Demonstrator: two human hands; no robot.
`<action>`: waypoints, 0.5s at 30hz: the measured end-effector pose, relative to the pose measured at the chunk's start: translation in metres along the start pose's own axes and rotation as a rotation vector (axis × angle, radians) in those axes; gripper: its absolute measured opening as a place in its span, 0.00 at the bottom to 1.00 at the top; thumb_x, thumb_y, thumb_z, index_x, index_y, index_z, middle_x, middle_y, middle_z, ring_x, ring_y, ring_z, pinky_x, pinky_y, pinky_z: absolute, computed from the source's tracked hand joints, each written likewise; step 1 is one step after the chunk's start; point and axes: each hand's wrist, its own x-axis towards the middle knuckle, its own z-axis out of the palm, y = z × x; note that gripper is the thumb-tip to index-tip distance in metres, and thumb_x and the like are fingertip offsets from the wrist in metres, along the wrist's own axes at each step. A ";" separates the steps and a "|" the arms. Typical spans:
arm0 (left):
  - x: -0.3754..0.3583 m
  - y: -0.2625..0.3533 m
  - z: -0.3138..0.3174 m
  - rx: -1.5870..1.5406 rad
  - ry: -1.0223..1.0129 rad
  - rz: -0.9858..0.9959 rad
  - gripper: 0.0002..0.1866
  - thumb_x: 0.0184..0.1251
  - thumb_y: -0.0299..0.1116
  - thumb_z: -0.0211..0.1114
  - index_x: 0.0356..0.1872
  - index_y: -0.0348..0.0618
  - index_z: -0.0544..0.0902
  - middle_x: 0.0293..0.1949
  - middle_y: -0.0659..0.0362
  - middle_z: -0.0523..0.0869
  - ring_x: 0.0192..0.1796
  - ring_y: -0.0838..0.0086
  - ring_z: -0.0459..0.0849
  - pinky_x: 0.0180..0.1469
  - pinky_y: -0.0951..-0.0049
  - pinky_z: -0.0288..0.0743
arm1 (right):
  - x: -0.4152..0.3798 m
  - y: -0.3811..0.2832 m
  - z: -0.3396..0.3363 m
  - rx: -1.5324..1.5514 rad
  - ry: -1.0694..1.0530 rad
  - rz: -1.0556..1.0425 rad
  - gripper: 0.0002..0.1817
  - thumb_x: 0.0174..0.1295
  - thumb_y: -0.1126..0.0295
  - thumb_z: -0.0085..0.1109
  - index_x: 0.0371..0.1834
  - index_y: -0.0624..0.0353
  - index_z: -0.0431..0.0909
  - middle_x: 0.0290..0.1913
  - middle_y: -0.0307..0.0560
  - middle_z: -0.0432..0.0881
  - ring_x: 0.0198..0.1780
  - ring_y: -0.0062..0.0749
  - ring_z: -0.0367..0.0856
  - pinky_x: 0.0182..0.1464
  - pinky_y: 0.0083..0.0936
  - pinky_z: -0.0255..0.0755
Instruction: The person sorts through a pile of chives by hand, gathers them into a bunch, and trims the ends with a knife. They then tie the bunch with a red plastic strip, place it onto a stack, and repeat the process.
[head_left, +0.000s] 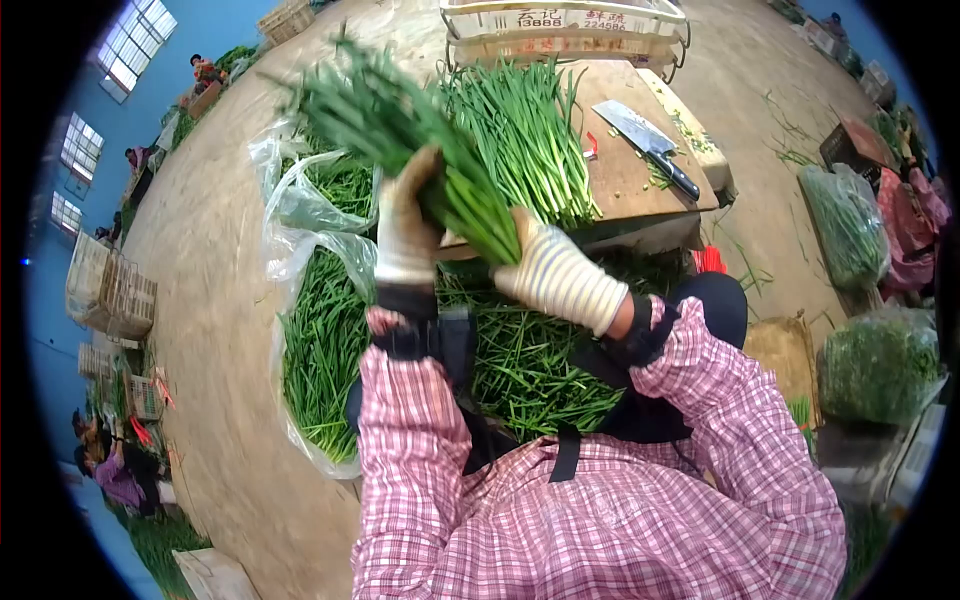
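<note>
A bunch of garlic chives (465, 195) is raised at a slant in front of me, its leafy tips up to the left and blurred. My left hand (410, 215), in a work glove, is closed around its middle. At the lower stem end, my right hand (560, 275) in a striped glove is closed on the stalks. Behind the bunch, more garlic chives (525, 130) lie on a wooden board (625, 185). A cleaver (640, 130) with a black handle rests on that board, beside a small red-and-white item (590, 148) I cannot make out.
Loose greens (540, 370) lie between my legs. A clear plastic bag (300, 250) with greens stands at my left. Beyond the board is a white crate (560, 20). Bagged greens (850, 230) sit on the right; other people (120, 470) work along the left wall.
</note>
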 end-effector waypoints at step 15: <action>0.065 -0.127 -0.059 1.292 0.236 -0.088 0.53 0.65 0.71 0.50 0.77 0.39 0.48 0.73 0.31 0.55 0.78 0.44 0.50 0.76 0.60 0.47 | 0.078 0.099 -0.005 0.281 -0.035 0.448 0.22 0.48 0.69 0.66 0.42 0.75 0.74 0.28 0.52 0.82 0.27 0.36 0.81 0.29 0.32 0.77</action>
